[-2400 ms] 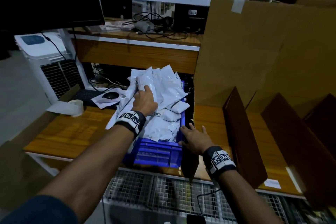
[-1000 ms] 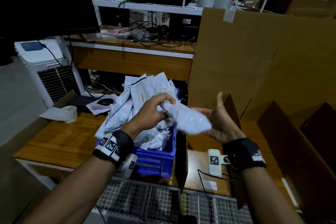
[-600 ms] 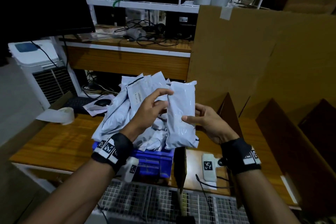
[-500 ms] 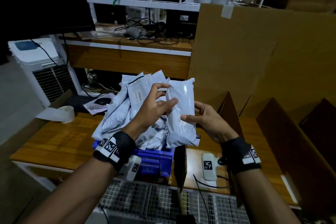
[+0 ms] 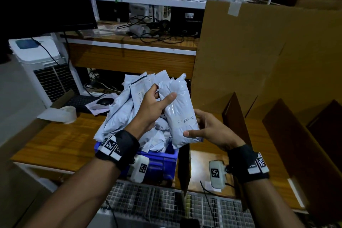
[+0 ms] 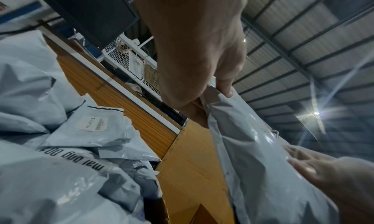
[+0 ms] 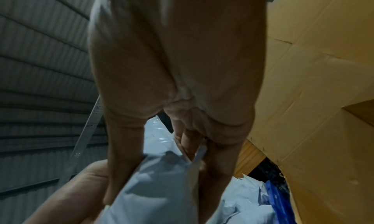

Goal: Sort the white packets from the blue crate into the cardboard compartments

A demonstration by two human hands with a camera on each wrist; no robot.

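Many packets [image 5: 127,109] heaped in blue crate [image 5: 162,161]

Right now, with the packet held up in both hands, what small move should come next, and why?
Probably carry the packet rightward to a cardboard compartment. Left hand and right hand both grip it above the blue crate, handwriting facing up, so it seems already read.

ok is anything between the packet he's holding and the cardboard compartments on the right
Nothing visible blocks it. The packet, held by the left hand and right hand, is up above the brown divider, and the compartments beyond look open-topped.
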